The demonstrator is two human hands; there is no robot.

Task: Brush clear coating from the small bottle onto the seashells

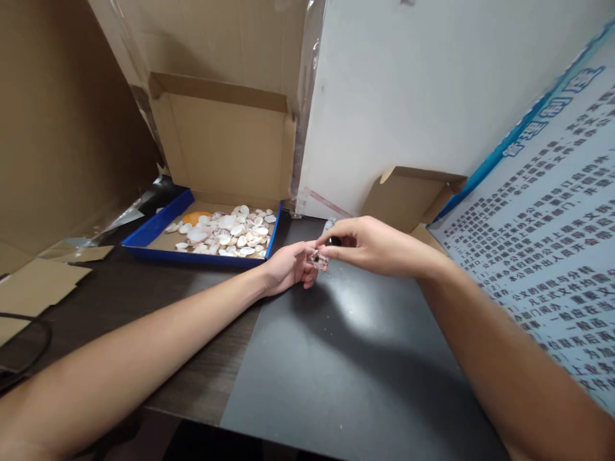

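Note:
Above the grey mat (283,384), my left hand (288,266) is closed on a small speckled pinkish-white piece with a dark spot, perhaps a shell (319,260). My right hand (372,246) meets it from the right, thumb and forefinger brought together at the piece's upper edge. What the right fingertips pinch is hidden. A shiny black round thing (333,241) shows between the right thumb and fingers; whether it is held or lies behind them I cannot tell. Just past the right fingers is a small clear, glinting thing (329,224).
Left of the hands stands a blue-edged cardboard box (192,257) with its lid raised, holding many pale seashells (235,224) and an orange one (196,218). Another open cardboard box (408,198) stands behind the right hand. Cardboard pieces (38,285) lie at left; a printed board (552,211) leans at right.

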